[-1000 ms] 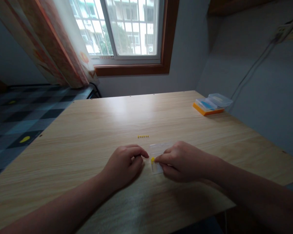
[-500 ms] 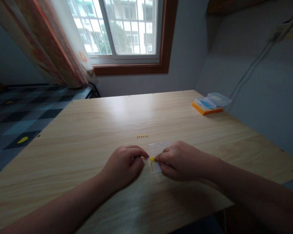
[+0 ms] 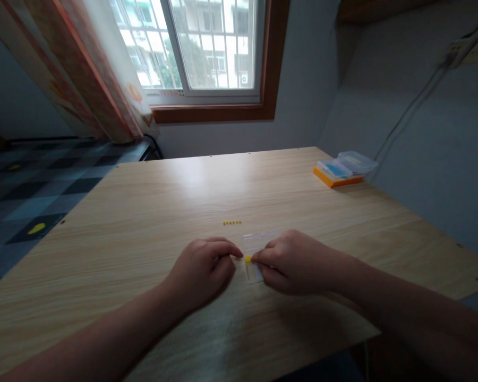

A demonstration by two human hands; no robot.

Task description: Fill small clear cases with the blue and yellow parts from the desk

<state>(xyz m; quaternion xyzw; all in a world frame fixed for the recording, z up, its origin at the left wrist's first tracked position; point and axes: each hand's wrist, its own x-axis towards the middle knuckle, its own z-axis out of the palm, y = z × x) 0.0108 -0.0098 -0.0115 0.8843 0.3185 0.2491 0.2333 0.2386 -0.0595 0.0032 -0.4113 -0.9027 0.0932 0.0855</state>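
Both my hands rest on the wooden table (image 3: 143, 212), close together near its front edge. My right hand (image 3: 298, 262) pinches a small yellow bead (image 3: 247, 259) at its fingertips, over a small clear plastic bag (image 3: 255, 243) that lies flat under the hand. My left hand (image 3: 201, 270) is curled, thumb and forefinger pressed together just left of the bead; whether it holds anything I cannot make out. A short row of tiny yellow beads (image 3: 231, 222) lies a little farther out on the table.
A clear plastic box with an orange base (image 3: 344, 168) stands at the table's far right, by the wall. A window (image 3: 207, 48) and a patterned curtain (image 3: 83, 69) are behind the table. A checked bed cover (image 3: 27, 196) lies to the left.
Almost nothing: the view shifted slightly and the hands stayed in place with the bead pinched.
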